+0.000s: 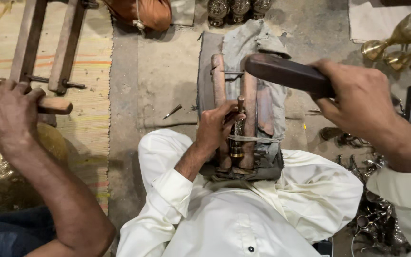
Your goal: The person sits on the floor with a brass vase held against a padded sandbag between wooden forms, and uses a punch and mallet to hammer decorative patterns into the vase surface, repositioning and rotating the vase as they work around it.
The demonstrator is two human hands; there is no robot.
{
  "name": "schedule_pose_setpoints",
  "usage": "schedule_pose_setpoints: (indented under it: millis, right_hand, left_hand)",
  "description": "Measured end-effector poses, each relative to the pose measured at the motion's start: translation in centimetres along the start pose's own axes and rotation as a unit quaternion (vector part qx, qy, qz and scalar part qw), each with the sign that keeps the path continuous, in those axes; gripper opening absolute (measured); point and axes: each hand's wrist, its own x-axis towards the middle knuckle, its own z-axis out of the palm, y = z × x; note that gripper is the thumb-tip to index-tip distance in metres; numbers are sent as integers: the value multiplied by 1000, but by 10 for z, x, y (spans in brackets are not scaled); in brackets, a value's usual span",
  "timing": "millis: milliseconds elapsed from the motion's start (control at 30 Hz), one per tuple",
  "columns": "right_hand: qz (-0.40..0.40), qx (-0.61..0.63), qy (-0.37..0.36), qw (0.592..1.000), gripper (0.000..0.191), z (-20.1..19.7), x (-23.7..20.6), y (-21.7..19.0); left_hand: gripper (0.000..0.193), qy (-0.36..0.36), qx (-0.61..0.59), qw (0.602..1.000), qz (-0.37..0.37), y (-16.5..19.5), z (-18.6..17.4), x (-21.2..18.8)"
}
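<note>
Centrally, a brass piece [236, 138] is sitting clamped in a wooden vise [249, 114]; the left hand [217, 128] is gripping a punch [240, 105] on it, while the right hand [357, 97], at two o'clock, is closing around a mallet [286, 74]. Judged step: striking; next, a square blow.

Left hand [215, 127]: reaching forward, forearm bare, sleeve rolled, fingers curling closed in a pinching grip.
Right hand [357, 97]: raised, fist clenching closed, wrist bending inward.
</note>
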Motion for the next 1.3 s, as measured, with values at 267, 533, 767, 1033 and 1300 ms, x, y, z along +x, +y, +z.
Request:
schedule_pose_setpoints:
  millis: [267, 533, 767, 1033, 1300]
  right_hand:
    - [-20, -13, 105, 994, 37, 1, -19, -1]
    - [14, -122, 8, 992, 45, 18, -30, 3]
    - [55, -139, -63, 987, 44, 23, -36, 5]
    - [37, 22, 141, 989, 38, 11, -32, -2]
    - [-30, -155, 10, 987, 30, 1, -3, -22]
  left_hand:
    - [31, -3, 20, 999, 42, 3, -3, 5]
    - [31, -51, 85, 993, 60, -6, -3, 15]
    - [33, -52, 62, 994, 72, -15, 0, 15]
    - [33, -52, 10, 995, 79, -17, -13, 10]
    - [33, -14, -9, 999, 52, -15, -9, 3]
